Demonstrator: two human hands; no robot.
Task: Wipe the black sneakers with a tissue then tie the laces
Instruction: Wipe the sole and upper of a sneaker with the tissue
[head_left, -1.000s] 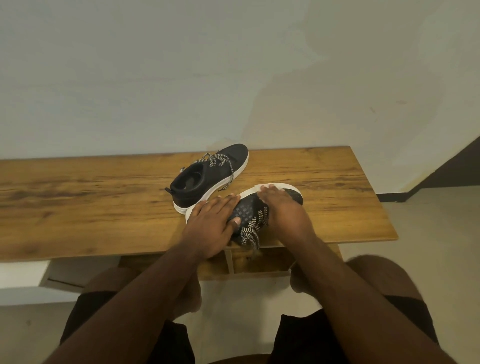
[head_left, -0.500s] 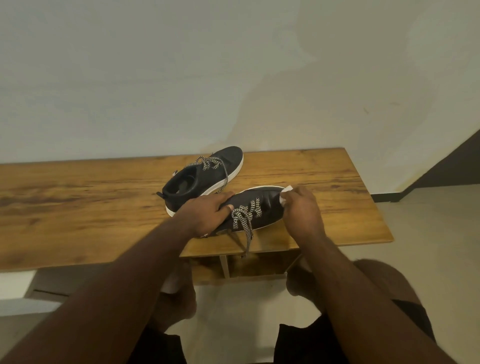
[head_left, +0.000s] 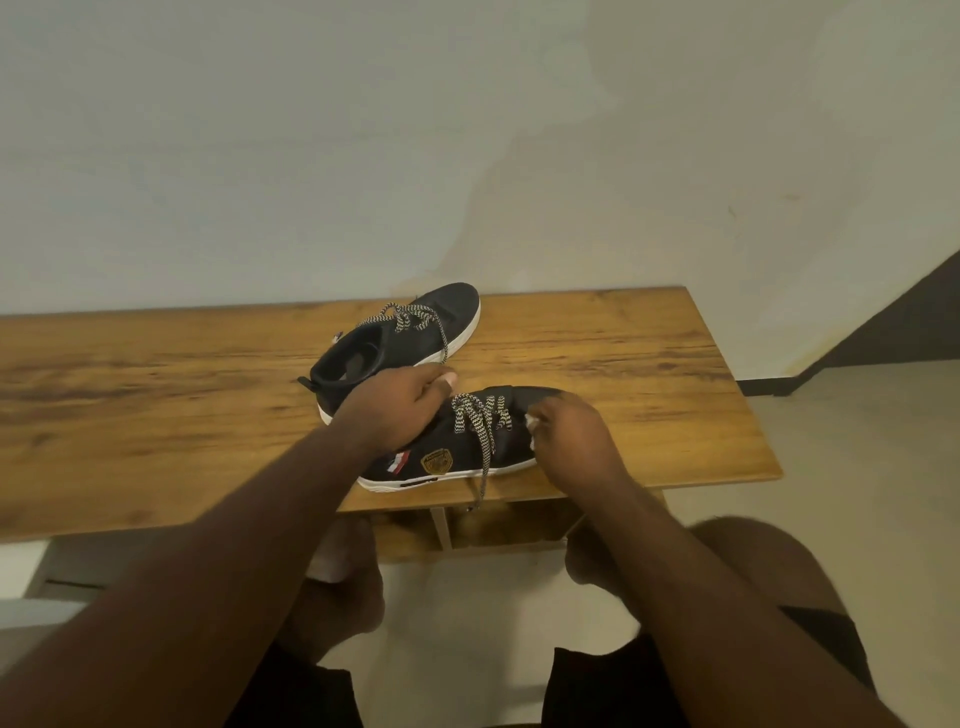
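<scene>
Gripping the near sneaker (head_left: 457, 447) at its collar, the left hand (head_left: 400, 410) curls its fingers; at three o'clock, the right hand (head_left: 571, 436) pinches a tissue (head_left: 531, 422) against the toe.

table: wood-grain top (head_left: 156, 415), against the wall
shelf: open compartments under the top (head_left: 498, 525), upright divider between them
wall: pale, stained (head_left: 363, 156)
floor: light tile (head_left: 857, 467)
baseboard: dark, right (head_left: 769, 387)

Near sneaker (head_left: 467, 447) matt black cloth, white rubbery sole; table (head_left: 156, 405) smooth wood-grain.
</scene>
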